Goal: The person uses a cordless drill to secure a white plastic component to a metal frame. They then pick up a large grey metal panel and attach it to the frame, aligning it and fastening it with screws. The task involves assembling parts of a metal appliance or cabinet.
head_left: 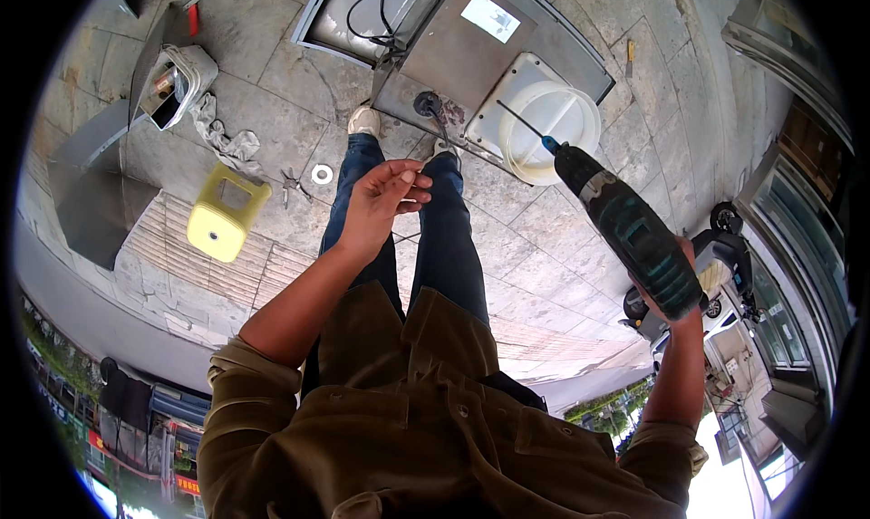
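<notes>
And there we were, right hand point(675, 321) clamped firmly around the dark green and black drill point(625, 220), holding it up on our right with its long thin bit point(521, 120) angled away from us! From above, that bit crossed in front of the whitish round tub point(584, 125), which sat against a pale rectangular panel point(480, 131) by the big grey metal cabinet point(430, 57). Over to our left hand point(376, 202): raised above our legs, well apart from the drill, fingers curled and thumb close to the fingertips. Was anything small pinched in there? We could not tell!

Down on the paved floor point(535, 247) we had a busy field: a white ring point(329, 176) near our left leg, a pair of pliers point(290, 188) just beside it, then the yellow stool point(217, 225). Beyond the stool lay a crumpled grey cloth point(222, 139), near a white bin point(207, 66) with things inside. Black cable point(381, 21) looped across the cabinet's far left, and a small orange-handled tool point(630, 57) lay off to its right.
</notes>
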The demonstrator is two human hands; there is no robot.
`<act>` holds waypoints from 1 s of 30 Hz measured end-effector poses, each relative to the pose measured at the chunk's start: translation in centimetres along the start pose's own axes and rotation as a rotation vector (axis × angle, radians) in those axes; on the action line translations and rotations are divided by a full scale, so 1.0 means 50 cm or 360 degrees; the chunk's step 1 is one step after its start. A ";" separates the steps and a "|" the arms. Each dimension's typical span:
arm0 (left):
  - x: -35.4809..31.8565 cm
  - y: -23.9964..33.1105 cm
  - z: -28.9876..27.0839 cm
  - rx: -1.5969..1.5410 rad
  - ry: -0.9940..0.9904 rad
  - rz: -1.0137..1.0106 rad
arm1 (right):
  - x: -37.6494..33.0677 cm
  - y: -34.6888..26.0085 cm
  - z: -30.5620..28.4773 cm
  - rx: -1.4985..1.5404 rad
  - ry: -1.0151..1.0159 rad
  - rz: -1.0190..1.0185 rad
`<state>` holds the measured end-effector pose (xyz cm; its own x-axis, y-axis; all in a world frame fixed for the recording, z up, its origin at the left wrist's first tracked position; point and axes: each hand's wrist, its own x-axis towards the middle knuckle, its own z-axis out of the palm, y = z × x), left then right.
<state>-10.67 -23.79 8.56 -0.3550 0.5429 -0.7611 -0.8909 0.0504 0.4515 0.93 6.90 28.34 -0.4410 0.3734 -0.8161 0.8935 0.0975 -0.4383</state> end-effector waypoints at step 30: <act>0.248 -0.528 0.309 0.0587 0.0290 0.0403 | -0.042 0.526 -0.033 -0.0424 0.0245 -0.0560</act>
<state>12.82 -5.43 -5.59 -0.6211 0.4226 -0.6600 -0.6215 0.2475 0.7433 25.49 10.22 19.13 -0.7215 0.4055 -0.5613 0.6913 0.4688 -0.5498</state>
